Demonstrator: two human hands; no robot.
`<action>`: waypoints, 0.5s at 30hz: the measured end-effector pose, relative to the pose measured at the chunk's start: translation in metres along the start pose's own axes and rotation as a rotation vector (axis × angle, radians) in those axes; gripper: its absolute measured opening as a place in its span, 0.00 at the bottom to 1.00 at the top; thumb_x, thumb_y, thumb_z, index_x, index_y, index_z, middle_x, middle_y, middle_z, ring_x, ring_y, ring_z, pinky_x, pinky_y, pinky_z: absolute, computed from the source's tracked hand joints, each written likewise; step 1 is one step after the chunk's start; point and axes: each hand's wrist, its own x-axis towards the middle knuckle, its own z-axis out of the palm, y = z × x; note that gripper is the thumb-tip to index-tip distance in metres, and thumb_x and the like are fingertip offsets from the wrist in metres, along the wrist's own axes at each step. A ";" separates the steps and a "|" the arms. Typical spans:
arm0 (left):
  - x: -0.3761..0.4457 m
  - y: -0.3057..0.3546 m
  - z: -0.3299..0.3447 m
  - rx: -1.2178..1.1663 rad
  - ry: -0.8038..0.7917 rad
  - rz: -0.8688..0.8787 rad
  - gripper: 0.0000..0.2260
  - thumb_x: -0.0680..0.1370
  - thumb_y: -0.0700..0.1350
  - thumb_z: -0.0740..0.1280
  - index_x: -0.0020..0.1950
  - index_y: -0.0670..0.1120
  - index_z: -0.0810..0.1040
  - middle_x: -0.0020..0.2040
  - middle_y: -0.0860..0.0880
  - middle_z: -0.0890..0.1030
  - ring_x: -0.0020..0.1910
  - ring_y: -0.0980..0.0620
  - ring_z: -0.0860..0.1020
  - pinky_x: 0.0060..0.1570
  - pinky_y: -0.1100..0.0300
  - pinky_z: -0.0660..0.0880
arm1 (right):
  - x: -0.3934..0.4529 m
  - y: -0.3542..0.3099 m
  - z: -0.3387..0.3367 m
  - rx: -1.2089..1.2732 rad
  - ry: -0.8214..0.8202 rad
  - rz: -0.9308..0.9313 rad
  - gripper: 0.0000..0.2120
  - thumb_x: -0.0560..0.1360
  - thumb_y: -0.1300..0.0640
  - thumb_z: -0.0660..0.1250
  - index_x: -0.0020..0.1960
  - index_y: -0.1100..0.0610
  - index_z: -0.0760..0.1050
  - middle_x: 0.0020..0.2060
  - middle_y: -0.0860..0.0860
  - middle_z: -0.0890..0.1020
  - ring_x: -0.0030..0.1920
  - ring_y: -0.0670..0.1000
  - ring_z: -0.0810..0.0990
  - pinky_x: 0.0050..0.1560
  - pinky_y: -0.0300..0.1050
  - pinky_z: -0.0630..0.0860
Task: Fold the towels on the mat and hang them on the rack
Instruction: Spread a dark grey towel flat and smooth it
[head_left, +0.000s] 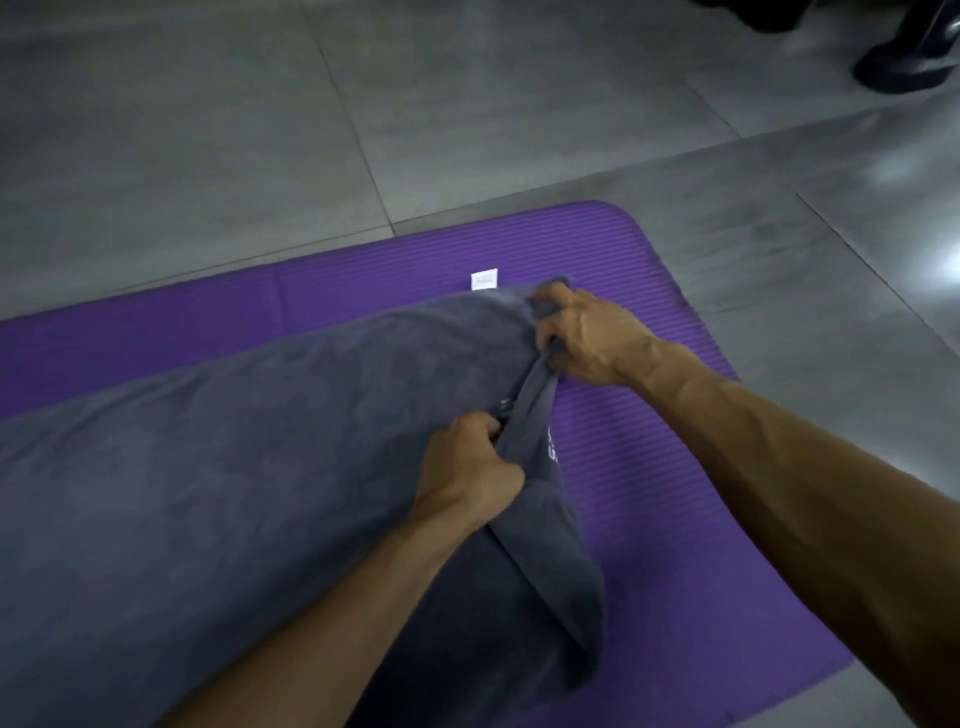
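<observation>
Floor of large grey tiles, smooth and faintly glossy, lies all around you. Your ribbed purple foam mat with rounded corners rests on it. Spread across the mat from the near left is the grey towel, soft and plush, with a small white tag at its far edge. Your right hand grips the far corner with curled fingers; your left hand pinches the bunched right edge nearer you.

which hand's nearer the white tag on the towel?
Right. The right hand grips the towel edge just right of the tag; the left hand grips it farther toward the camera.
</observation>
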 end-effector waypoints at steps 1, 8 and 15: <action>-0.002 -0.010 -0.012 0.029 0.028 -0.023 0.10 0.67 0.38 0.66 0.47 0.44 0.80 0.43 0.49 0.82 0.43 0.51 0.80 0.41 0.59 0.76 | 0.004 -0.005 -0.004 0.039 -0.007 -0.007 0.10 0.71 0.55 0.71 0.52 0.53 0.79 0.68 0.51 0.69 0.61 0.57 0.74 0.53 0.50 0.72; -0.018 -0.073 -0.083 0.155 -0.015 -0.254 0.01 0.70 0.40 0.66 0.38 0.45 0.77 0.39 0.47 0.79 0.44 0.45 0.80 0.38 0.61 0.74 | 0.034 -0.071 -0.029 0.042 0.121 0.014 0.10 0.74 0.48 0.68 0.51 0.53 0.75 0.50 0.53 0.80 0.50 0.58 0.79 0.48 0.50 0.74; -0.067 -0.138 -0.165 0.358 -0.093 -0.288 0.02 0.76 0.41 0.62 0.44 0.46 0.72 0.55 0.45 0.79 0.52 0.47 0.77 0.49 0.60 0.72 | 0.075 -0.170 -0.061 0.032 0.150 -0.139 0.09 0.74 0.53 0.67 0.51 0.57 0.77 0.51 0.56 0.76 0.54 0.59 0.76 0.49 0.50 0.72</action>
